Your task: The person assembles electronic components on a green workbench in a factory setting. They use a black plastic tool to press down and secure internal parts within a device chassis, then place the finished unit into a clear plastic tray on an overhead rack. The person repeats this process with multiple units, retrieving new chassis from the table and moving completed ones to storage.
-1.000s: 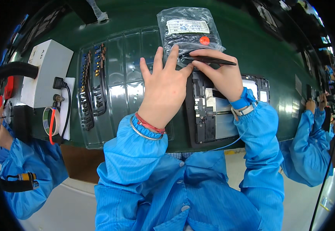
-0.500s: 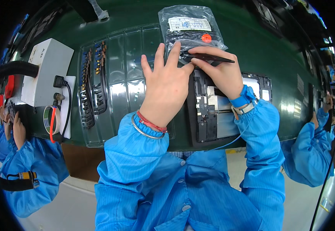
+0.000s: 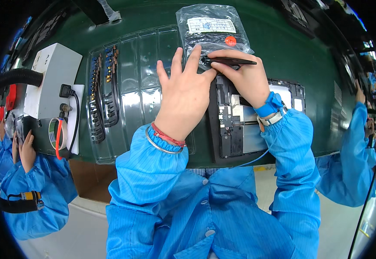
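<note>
Between the thumb and fingers of my right hand (image 3: 249, 84) is a pair of black tweezers (image 3: 235, 61), their back end pointing right. The tips reach a small dark part (image 3: 205, 60) at the near edge of a clear plastic bag (image 3: 240, 26). My left hand (image 3: 183, 97) lies palm down with its fingers spread, index finger and thumb on either side of that part. Whether they touch it is hard to see. Under my right wrist is an opened tablet-like device (image 3: 231, 140) with a black frame and silver plates, partly covered by my hand.
Left of my hands, a clear compartment tray (image 3: 129, 47) holds rows of small black flex cables (image 3: 111, 95). Farther left stand a white box (image 3: 56, 69) with a black hose and a tape roll (image 3: 55, 134). Co-workers in blue sit at both sides.
My right hand and the tweezers have shifted slightly left, and the tweezers lie flatter. My left hand is nearly still. At the far right, a co-worker's arm has reached forward.
</note>
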A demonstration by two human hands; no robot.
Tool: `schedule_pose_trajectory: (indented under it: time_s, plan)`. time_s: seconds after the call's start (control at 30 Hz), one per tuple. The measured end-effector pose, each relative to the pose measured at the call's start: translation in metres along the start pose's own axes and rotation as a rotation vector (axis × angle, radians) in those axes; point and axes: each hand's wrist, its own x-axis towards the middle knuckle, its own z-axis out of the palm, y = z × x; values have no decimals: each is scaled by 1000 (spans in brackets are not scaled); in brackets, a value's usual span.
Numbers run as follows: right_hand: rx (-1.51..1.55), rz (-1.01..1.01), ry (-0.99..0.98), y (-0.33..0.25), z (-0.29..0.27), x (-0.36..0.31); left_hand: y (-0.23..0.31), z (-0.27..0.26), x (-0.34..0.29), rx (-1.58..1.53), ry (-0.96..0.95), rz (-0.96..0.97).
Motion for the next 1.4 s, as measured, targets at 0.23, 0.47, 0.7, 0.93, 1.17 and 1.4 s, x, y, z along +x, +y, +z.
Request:
schedule_pose_trajectory:
  time_s: [0.23,0.47,0.7,0.93,1.17,1.4]
  plan:
    - [145,-27,47,3,-5,-2,1,-1,2,28,29,26]
    - [28,-142,123,-35,-40,-38,9,-36,-8,167,-2,28]
    - [374,-293,163,-72,-52,-155,25,-125,-110,-62,97,9]
    - [857,50,-313,-131,113,-146,-85,-139,-231,214,177,-342]
    - [1446,659,-812,-196,316,-116,-184,-158,-317,311,130,-630]
    - [1520,907,-853,-222,399,-143,-176,-174,-347,58,177,-915]
